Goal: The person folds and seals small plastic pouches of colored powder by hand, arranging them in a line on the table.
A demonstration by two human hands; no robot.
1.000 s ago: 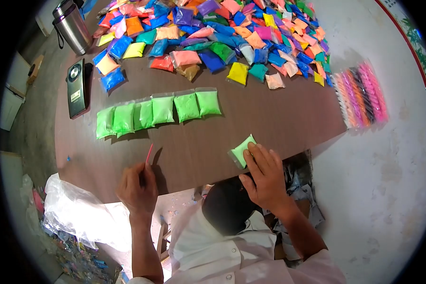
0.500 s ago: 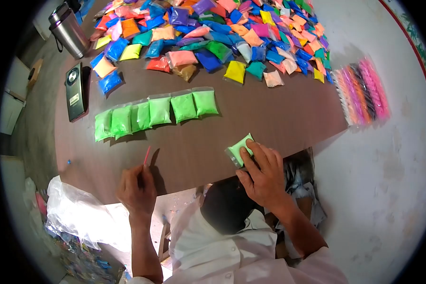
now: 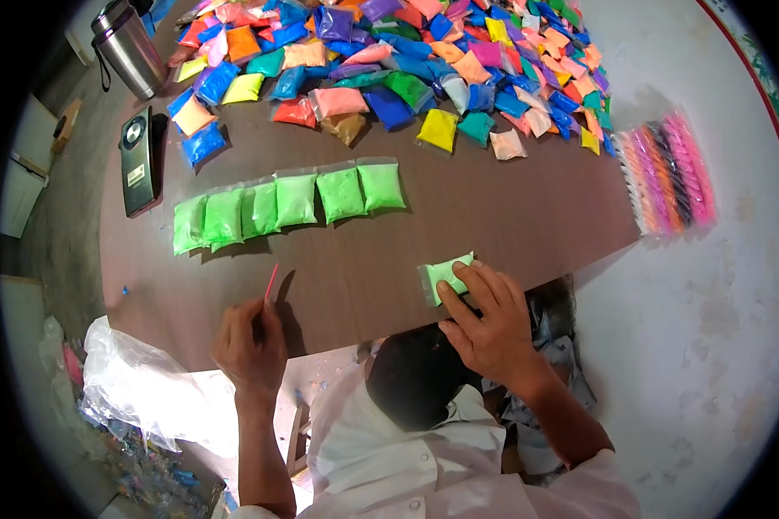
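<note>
My left hand [image 3: 251, 344] is closed, with a thin pinkish-red stick [image 3: 273, 282] pinched between thumb and forefinger, pointing up over the table's front edge. My right hand [image 3: 492, 324] lies with fingers apart on a small clear packet of light green material [image 3: 444, 278] near the front edge. Its fingertips press the packet's top and cover part of it; the thumb stands away from it. Farther back, several bright green packets [image 3: 294, 199] line up in a slightly overlapping row.
A big pile of colourful packets [image 3: 398, 65] covers the back of the brown table [image 3: 337, 277]. At the left are a steel flask [image 3: 134, 56] and a dark flat device [image 3: 138, 164]. Bagged twisted coloured strips [image 3: 666, 177] lie by the right edge. Clear plastic [image 3: 138, 381] hangs front left.
The green packet under my right hand has turned and shifted slightly right, and the hand has shifted with it. My left hand stays nearly still with the stick.
</note>
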